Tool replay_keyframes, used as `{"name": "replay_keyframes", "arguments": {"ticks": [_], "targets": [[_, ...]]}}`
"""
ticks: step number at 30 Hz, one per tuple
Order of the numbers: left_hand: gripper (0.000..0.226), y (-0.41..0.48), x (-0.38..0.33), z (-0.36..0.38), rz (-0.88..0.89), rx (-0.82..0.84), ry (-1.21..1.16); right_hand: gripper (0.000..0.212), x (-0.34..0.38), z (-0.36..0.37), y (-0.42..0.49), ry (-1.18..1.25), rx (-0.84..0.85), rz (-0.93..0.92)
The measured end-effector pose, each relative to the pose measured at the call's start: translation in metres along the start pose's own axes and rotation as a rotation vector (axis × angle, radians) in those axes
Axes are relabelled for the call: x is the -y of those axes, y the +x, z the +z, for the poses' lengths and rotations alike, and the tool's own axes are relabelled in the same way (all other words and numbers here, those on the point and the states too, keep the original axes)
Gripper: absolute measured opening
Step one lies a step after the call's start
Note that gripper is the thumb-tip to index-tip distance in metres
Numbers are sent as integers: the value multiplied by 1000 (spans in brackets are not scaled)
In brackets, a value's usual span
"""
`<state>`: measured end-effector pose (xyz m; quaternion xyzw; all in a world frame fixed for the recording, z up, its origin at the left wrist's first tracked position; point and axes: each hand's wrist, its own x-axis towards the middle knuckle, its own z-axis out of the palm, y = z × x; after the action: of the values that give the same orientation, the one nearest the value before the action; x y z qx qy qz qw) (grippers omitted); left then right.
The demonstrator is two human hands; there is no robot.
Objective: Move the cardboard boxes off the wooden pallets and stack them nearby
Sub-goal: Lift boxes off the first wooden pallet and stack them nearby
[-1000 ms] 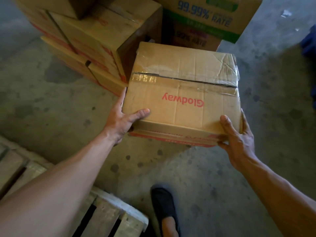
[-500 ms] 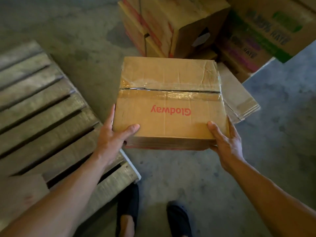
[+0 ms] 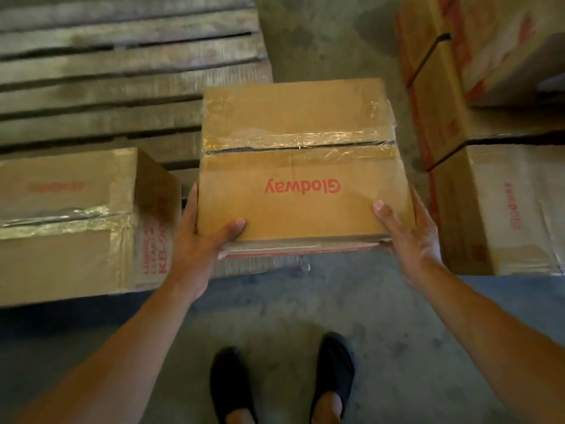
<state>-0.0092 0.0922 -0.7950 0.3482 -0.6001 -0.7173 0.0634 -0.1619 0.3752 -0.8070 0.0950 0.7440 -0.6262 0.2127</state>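
I carry a taped cardboard box (image 3: pixel 299 160) printed "Glodway" in red, level in front of my chest. My left hand (image 3: pixel 201 240) grips its near left corner, thumb on top and fingers along the side. My right hand (image 3: pixel 406 237) grips the near right corner the same way. The box hangs above the right front edge of a wooden pallet (image 3: pixel 122 71). A second taped box (image 3: pixel 76 215) sits on that pallet to the left of the held one.
A stack of cardboard boxes (image 3: pixel 495 191) with red print stands on the concrete floor (image 3: pixel 330 38) at the right. My two black shoes (image 3: pixel 232 384) stand on the floor below the held box.
The view has swung left while I keep hold of the box: the pallet now lies ahead, a box on it has come into view, and the stack has slid to the right.
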Motion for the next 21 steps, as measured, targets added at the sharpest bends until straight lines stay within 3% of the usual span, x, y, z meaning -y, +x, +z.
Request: {"name": "replay_keyframes", "arguments": {"ticks": [7,14,21], "targets": [[84,-10,35,-66,-77,-99,1,44,-38,65,-7,-78,44,65],[92,-2,57,-98,-107,-143,19,70,-62,98,-22,-59,23,96],[101,-3,66,-112,-124,-436,320,70,-75,122,-40,-52,15,116]]}}
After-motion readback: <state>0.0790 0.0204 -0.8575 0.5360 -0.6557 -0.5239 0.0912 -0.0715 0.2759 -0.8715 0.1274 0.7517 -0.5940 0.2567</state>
